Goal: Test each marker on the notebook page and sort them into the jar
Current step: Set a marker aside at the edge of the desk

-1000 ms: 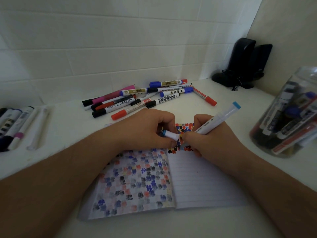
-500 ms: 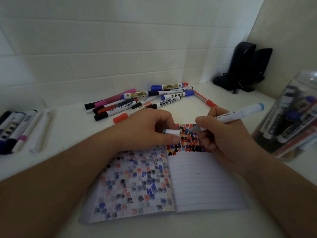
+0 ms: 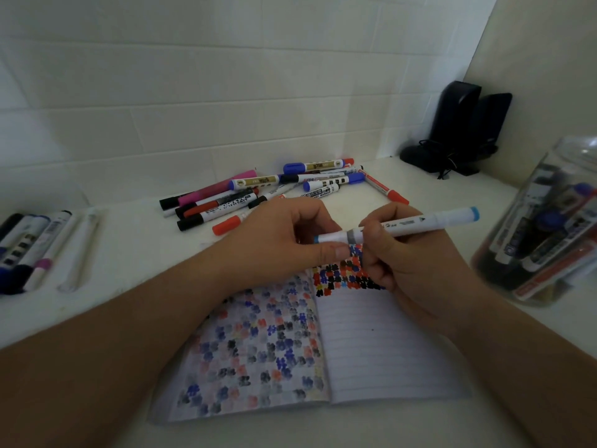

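An open notebook (image 3: 381, 350) lies in front of me, its left page and the top of its right page filled with coloured blots. My right hand (image 3: 410, 263) grips a white marker with light-blue ends (image 3: 420, 223), held almost level above the page's top. My left hand (image 3: 284, 240) pinches the marker's white cap (image 3: 332, 238), which sits against the marker's grey neck. A clear jar (image 3: 546, 227) holding several markers lies tilted at the right edge.
A heap of several markers (image 3: 258, 195) lies beyond my hands near the tiled wall. Another row of markers (image 3: 35, 244) lies at the far left. Two black speakers (image 3: 465, 127) with cables stand in the back right corner.
The cap in my left hand and the marker in my right hand have come together; half a second ago they were apart. The marker has turned from tip-down to nearly level.
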`<state>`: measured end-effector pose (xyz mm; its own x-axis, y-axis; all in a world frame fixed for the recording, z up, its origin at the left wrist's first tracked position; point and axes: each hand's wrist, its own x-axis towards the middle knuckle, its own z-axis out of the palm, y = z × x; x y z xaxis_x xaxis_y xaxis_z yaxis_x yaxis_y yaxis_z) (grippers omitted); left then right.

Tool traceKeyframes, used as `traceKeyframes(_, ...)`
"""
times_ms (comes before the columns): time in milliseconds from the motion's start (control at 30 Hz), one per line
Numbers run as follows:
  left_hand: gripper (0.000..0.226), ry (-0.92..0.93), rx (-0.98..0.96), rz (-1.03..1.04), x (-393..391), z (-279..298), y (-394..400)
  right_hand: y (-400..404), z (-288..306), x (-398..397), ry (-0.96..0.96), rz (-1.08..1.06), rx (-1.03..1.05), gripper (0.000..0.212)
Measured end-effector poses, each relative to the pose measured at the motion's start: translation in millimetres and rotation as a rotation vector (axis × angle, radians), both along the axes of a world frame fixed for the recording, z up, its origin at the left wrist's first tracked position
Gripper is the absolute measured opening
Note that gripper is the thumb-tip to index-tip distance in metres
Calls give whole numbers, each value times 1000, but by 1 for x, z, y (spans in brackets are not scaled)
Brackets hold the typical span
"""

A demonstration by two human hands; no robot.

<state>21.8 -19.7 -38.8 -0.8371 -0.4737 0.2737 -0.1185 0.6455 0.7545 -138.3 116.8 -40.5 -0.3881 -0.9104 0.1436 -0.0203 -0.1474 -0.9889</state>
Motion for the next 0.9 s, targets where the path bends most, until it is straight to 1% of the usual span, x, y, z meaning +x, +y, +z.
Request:
traceKeyframes(33, 21, 18, -13, 24, 0, 0, 1, 0, 0, 1, -35, 9, -7, 44)
traceKeyframes(100, 25, 56, -30, 76, -1, -1, 1, -1, 2, 2, -195, 34, -12, 41)
traceKeyframes(133, 25, 76, -20, 96, -1, -2, 0, -1, 3, 1, -279, 39, -12, 38)
traceKeyframes(167, 25, 95, 7, 108, -1, -2, 1, -2, 3, 0, -321, 34, -14, 36)
traceKeyframes(200, 24, 109, 41, 113, -2, -3, 1, -3, 3, -1, -292, 11, -14, 34)
traceKeyframes(267, 22, 118, 88, 114, -3, -5, 3, -3, 2, -1, -129, -56, -23, 34)
traceKeyframes(300, 21, 119, 101, 112, -4, -6, 3, -3, 2, 0, -55, -81, -29, 37)
traceKeyframes(367, 19, 139, 131, 108, -4, -6, 5, -3, 2, 2, 14, -103, -40, 45)
traceKeyframes(433, 18, 166, 150, 114, -4, -5, 6, -2, 3, 3, 11, -105, -57, 50)
traceKeyframes(533, 16, 195, 126, 139, -5, -4, 7, -3, 4, 5, -47, -79, -83, 43)
traceKeyframes(600, 16, 212, 87, 161, -6, -4, 7, -3, 3, 8, -78, -73, -90, 43)
traceKeyframes(700, 18, 235, 16, 185, -5, -3, 7, -4, 1, 11, -71, -97, -91, 45)
traceKeyframes(833, 19, 227, -80, 206, -3, -3, 7, -6, -1, 14, -84, -99, -90, 35)
traceKeyframes(867, 19, 224, -102, 210, -4, -3, 7, -7, -2, 14, -79, -96, -88, 34)
traceKeyframes(900, 19, 216, -115, 215, -4, -2, 7, -7, -2, 13, -69, -99, -83, 37)
